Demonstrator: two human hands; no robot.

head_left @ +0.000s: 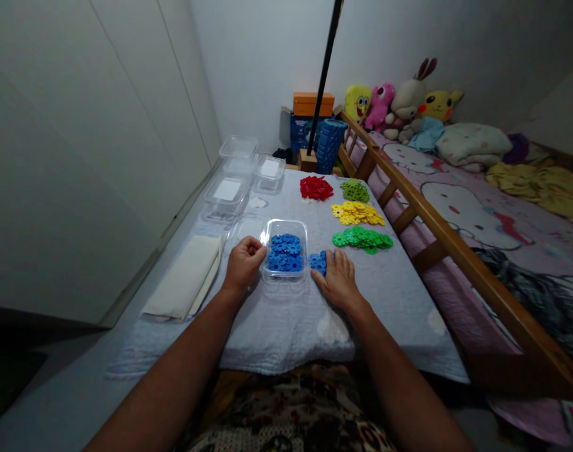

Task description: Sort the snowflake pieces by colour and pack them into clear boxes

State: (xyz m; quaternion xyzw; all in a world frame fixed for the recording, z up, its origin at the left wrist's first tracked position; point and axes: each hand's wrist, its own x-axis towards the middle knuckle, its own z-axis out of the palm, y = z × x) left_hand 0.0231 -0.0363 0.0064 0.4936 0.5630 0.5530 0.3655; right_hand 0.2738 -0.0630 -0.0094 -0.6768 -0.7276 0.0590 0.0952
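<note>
A clear plastic container (306, 242) stands on the cloth in front of me, with blue flower-shaped interlocking discs (285, 254) heaped in it. My left hand (244, 263) is closed, thumb and fingers pinched at the container's left rim. To the right of the container, my right hand (338, 276) rests over a small group of blue discs (317, 262) on the table. Its fingers stretch forward and the thumb points left, covering part of those discs. Beyond this hand are piles of green discs (362, 238), yellow discs (357, 213), light green discs (354, 190) and red pieces (315, 188).
Other clear containers (226, 190) stand at the table's back left, some with white labels. A folded beige cloth (185, 276) lies at the left. The bed's wooden rail (411, 207) runs along the right side. A black pole (321, 81) rises behind the table.
</note>
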